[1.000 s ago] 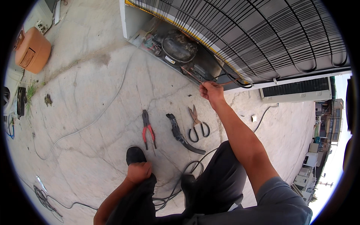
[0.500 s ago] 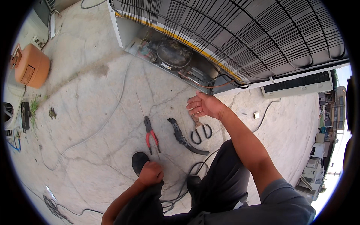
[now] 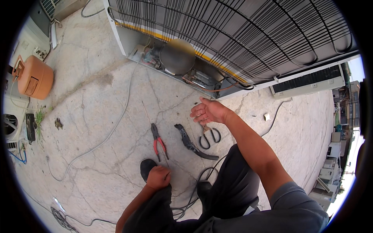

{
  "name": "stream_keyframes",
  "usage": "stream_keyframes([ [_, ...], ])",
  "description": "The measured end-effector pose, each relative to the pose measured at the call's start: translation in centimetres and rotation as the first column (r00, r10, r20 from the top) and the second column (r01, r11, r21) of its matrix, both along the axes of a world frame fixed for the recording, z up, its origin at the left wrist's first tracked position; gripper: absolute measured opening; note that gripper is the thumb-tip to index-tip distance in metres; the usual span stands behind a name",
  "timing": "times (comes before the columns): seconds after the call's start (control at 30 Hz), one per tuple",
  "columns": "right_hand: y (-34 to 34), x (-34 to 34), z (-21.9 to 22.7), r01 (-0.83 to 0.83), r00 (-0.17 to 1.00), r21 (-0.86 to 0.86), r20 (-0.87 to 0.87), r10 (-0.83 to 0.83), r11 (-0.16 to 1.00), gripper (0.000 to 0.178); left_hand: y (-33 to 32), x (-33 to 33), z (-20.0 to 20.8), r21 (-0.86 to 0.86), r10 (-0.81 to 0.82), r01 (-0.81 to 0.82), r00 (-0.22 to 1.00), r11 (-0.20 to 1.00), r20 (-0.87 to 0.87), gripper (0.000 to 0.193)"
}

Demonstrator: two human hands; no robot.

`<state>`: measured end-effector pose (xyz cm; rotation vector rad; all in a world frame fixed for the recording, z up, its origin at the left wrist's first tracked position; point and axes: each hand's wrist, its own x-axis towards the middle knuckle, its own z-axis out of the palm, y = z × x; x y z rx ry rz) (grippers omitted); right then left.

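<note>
We note our right hand (image 3: pixel 209 112) open, palm up, holding nothing, just above the black-handled scissors (image 3: pixel 210 136) on the concrete floor (image 3: pixel 97 116), our left hand (image 3: pixel 158 177) fisted, empty, near red-handled pliers (image 3: pixel 158 140).

Pale label (image 3: pixel 32 85) on orange cylinder (image 3: pixel 37 79)
</note>
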<state>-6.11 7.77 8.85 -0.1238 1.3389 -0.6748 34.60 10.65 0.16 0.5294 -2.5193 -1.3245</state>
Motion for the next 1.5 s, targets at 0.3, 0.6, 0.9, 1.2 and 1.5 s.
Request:
stream_keyframes([
  [0.3,1.0,2.2,-3.1,-0.464,0.645,0.180,-0.602,0.470,0.867,0.048,-0.1,0.0,-0.4,0.001,-0.007,0.007,0.999,1.000,0.035,0.008],
  [0.6,2.0,14.7,-4.0,-0.822,0.163,0.147,-0.864,0.475,0.550,0.029,0.1,-0.3,-0.2,0.028,0.038,-0.038,0.999,0.999,0.002,0.013],
  [0.9,3.6,8.0,1.5,-0.766,0.263,0.122,-0.836,0.481,0.631,0.022,-0.1,0.1,0.0,0.034,0.058,-0.059,0.998,0.998,0.032,0.012],
  [1.2,5.6,6.6,6.7,-0.705,0.264,0.061,-0.902,0.342,0.706,0.023,-0.9,0.4,-0.2,0.028,0.096,-0.096,0.995,0.995,-0.020,0.020],
  [1.5,5.4,5.5,5.8,-0.642,0.263,0.216,-0.839,0.477,0.735,0.028,-0.7,0.5,-2.2,0.014,0.024,-0.025,0.999,1.000,0.035,0.020],
])
